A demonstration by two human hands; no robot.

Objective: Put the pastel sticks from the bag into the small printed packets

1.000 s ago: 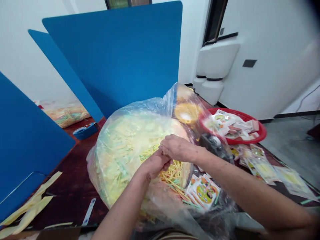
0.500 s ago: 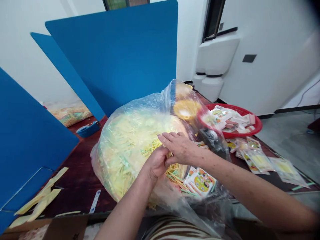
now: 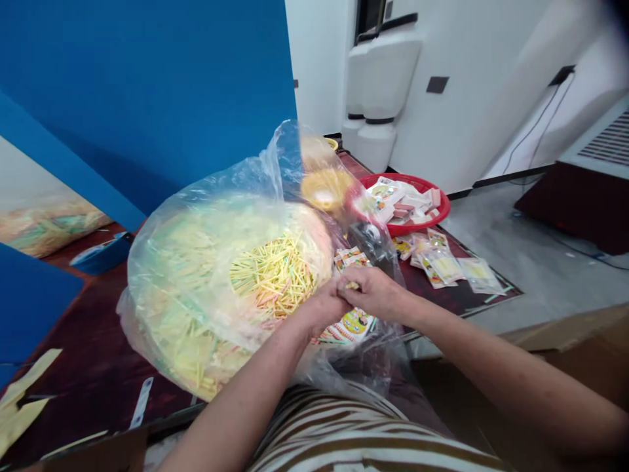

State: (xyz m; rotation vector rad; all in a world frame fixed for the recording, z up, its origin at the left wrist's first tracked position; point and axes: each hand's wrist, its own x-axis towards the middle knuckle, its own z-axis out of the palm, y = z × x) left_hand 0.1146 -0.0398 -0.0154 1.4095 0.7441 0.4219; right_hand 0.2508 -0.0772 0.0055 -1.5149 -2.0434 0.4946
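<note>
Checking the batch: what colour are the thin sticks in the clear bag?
Thin sticks: mainly yellow, with pink and green; head view.

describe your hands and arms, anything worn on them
The left hand and right hand are bare, without gloves, and both forearms are uncovered, with no sleeves over them. Just below shows a brown and cream striped top.

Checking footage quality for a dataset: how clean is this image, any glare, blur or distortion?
In the head view, soft glare sheens the plastic bag; the wide lens bends the blue panel and the wall edges; a dark blur sits in the top right corner; the left hand and right hand look fairly sharp.
</note>
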